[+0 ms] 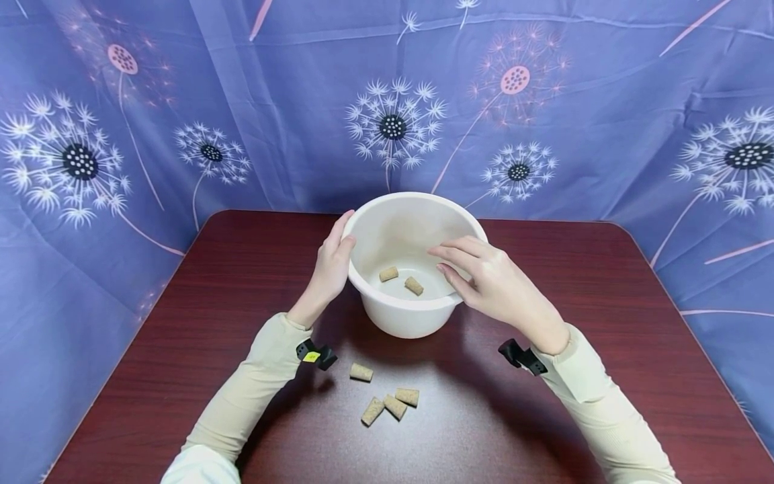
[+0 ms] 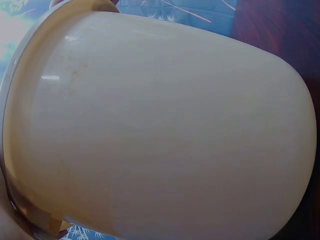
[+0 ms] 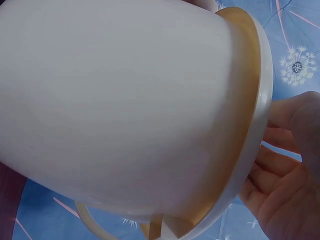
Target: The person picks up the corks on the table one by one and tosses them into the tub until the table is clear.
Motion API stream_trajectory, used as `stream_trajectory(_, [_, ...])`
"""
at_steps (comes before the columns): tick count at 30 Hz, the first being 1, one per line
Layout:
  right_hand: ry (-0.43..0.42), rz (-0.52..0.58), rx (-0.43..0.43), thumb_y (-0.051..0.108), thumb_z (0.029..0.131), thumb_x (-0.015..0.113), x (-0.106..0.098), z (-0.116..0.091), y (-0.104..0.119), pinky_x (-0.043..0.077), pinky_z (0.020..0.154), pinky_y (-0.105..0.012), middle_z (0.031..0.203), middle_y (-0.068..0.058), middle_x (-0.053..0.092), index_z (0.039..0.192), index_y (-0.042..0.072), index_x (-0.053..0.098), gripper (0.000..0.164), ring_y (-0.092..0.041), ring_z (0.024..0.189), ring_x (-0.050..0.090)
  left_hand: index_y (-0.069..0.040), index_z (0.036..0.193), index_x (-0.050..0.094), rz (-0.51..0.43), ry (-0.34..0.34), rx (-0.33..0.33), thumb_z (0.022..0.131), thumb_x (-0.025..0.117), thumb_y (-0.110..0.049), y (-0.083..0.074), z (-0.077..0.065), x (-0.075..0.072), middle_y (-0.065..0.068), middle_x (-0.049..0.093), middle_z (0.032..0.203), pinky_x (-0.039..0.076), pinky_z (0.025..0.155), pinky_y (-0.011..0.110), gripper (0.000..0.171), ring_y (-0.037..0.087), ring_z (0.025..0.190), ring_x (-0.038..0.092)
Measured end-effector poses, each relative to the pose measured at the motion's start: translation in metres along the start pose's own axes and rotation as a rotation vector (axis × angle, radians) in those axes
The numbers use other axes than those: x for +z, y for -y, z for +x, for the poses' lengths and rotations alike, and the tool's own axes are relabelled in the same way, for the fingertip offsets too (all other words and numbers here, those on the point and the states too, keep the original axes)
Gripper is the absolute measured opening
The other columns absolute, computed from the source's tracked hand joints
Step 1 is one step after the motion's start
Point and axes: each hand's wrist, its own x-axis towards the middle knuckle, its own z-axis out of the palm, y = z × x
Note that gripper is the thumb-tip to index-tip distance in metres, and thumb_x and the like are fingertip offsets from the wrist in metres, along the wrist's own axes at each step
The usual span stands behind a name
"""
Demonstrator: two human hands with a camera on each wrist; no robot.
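Observation:
A white plastic bucket (image 1: 404,316) stands tilted toward me on the table. My left hand (image 1: 329,263) grips its rim on the left side, thumb over the edge. My right hand (image 1: 492,279) reaches over the right rim, its loosely bent fingers inside the opening and nothing visible between them. Two cork stoppers, one (image 1: 389,273) left of the other (image 1: 414,286), lie on the bucket's floor. Several more corks lie on the table in front of it: a single cork (image 1: 361,372) and a cluster with one cork (image 1: 395,407) in its middle. Both wrist views are largely filled by the bucket's outer wall.
The dark red wooden table (image 1: 242,282) has rounded far corners. Behind and beside it hangs a blue cloth (image 1: 290,87) printed with dandelions. A curved handle (image 3: 90,220) hangs off the bucket's far side in the right wrist view.

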Motion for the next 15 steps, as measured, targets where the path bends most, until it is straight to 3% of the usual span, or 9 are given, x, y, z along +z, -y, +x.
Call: stream_trajectory(15, [-0.055,0.026,-0.001,0.002,0.082,0.068,-0.0021,-0.0018,0.0022,0.05,0.078,-0.031,0.092,-0.004,0.068,0.098,0.005,0.071,0.017,-0.017,0.087,0.061,-0.013,0.15,0.035,0.012,-0.01,-0.001,0.1,0.036,-0.014,-0.0012,-0.0001,0.0002,0.01,0.041,0.151,0.046,0.101,0.047,0.051,0.029,0.128,0.05])
